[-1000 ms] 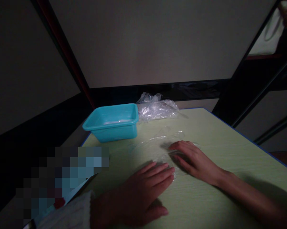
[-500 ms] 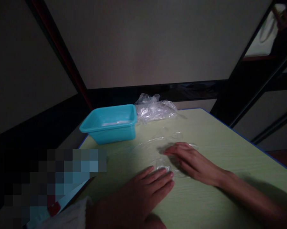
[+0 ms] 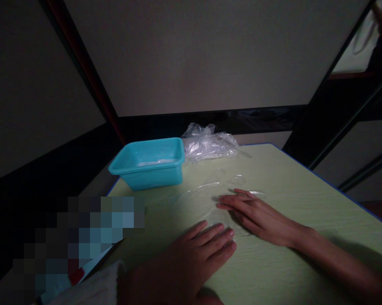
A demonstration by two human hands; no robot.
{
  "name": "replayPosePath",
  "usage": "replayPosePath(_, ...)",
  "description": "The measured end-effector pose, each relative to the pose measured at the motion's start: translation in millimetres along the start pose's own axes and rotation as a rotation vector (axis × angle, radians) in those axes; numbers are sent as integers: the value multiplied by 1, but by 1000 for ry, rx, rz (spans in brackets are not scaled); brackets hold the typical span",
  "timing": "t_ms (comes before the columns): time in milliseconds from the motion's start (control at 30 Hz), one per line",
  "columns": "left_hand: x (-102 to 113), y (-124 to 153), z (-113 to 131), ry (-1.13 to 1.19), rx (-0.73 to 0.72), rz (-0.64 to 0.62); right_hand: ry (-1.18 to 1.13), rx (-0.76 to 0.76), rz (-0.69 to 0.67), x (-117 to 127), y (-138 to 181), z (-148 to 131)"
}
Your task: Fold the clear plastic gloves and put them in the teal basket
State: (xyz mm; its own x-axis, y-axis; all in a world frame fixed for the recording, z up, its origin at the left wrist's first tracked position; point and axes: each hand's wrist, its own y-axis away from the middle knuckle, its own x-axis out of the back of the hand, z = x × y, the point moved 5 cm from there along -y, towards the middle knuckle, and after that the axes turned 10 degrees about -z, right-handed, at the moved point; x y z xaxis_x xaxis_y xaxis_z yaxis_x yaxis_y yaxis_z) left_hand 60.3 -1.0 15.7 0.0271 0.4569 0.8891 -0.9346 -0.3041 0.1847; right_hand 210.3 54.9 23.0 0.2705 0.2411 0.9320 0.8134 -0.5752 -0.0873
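A clear disposable plastic glove [image 3: 195, 199] lies flat on the pale green table, its see-through finger parts pointing away from me and to the right. My left hand [image 3: 200, 252] rests palm down at the near edge of the glove, fingers stretched and slightly apart. To the right, my right hand [image 3: 257, 218] lies over the glove's right side with its fingers extended and touching the plastic. Neither hand grips anything. Part of the glove is hidden beneath both hands.
A turquoise plastic basin [image 3: 151, 176] stands at the table's back left, with something whitish inside. Beside it is a crumpled heap of clear plastic [image 3: 208, 146]. The table [image 3: 292, 190] has a blue edge. A blurred-out patch [image 3: 95, 237] covers the lower left.
The fingers of my right hand have spread a little more over the plastic. My left hand has barely shifted. The whole view has moved slightly.
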Motion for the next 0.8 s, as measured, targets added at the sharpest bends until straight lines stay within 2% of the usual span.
replayPosePath(133,0,3,-3,-34,2,62,-10,8,42,1,1,0)
replayPosePath(267,4,3,-12,-97,71,160,17,35,44,4,3,-1)
replayPosePath(467,4,1,-16,-140,120,183,4,51,36,5,4,-1)
replayPosePath(567,9,5,-15,-192,113,299,20,34,79,7,5,1)
replayPosePath(667,16,11,-13,-263,134,473,65,-25,125,9,6,7)
replayPosePath(800,20,15,-7,-338,55,601,115,-92,143,9,6,12)
